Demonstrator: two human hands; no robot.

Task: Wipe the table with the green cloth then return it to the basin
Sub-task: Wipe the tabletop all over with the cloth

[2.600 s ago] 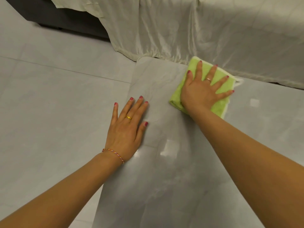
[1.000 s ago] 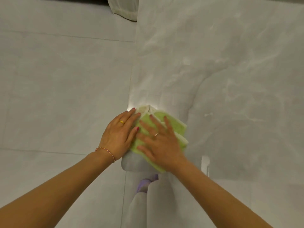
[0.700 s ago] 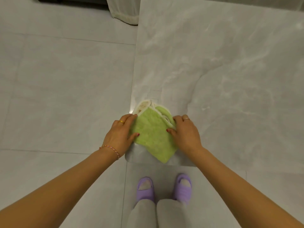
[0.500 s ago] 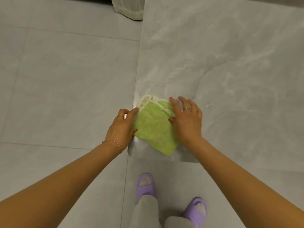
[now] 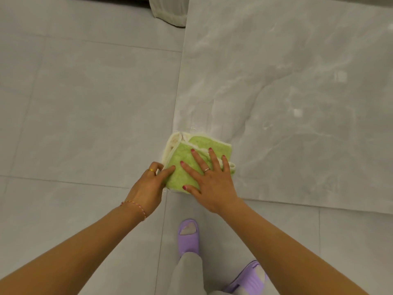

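The green cloth point(image 5: 182, 160), folded with cream edging, lies on the near left corner of the grey marble table point(image 5: 287, 92). My right hand point(image 5: 209, 179) presses flat on top of it with the fingers spread. My left hand point(image 5: 148, 186) is at the table's left edge, its fingers pinching the cloth's left side. No basin is in view.
Grey floor tiles point(image 5: 85, 103) lie to the left of and below the table. My feet in purple slippers point(image 5: 188, 236) stand just in front of the table's near edge. A pale fabric cover point(image 5: 168, 11) hangs down at the top.
The cloth has been dragged from the table's far side to the near left corner. In the last half second my right hand has spread flat over the cloth and my right foot has stepped back.
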